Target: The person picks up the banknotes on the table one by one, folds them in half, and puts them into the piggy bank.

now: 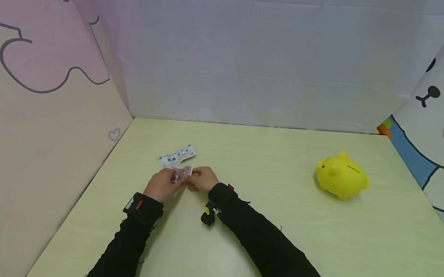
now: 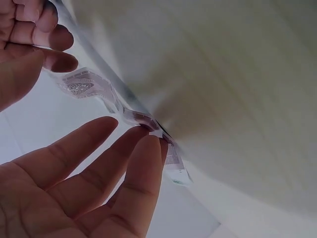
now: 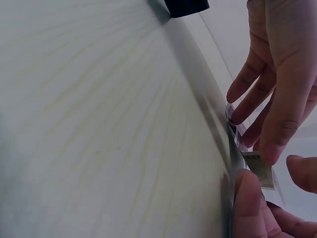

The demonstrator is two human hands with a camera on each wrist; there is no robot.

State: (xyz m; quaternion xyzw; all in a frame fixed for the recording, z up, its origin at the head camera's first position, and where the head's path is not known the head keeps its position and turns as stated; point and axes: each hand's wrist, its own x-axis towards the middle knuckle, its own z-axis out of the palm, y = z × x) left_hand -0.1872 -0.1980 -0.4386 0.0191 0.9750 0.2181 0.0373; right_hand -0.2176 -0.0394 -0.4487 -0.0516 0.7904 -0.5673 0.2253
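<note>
Both hands meet over the left part of the table, around a small crinkled pinkish banknote [image 1: 182, 173]. My left hand [image 1: 164, 184] pinches the note between thumb and fingertips; the left wrist view shows this grip close, with the note [image 2: 84, 84] bent in waves. My right hand [image 1: 203, 179] holds the opposite end, its fingers curled; in the right wrist view its fingers [image 3: 247, 198] partly cover that end. Just beyond the hands lies a second wrinkled note [image 1: 177, 156], pale with dark markings.
A yellow piggy bank [image 1: 342, 176] with a slot on top stands at the right of the light wooden table [image 1: 263, 217]. A pale curtain [image 1: 249, 64] hangs behind the table's far edge. Printed cloths flank both sides.
</note>
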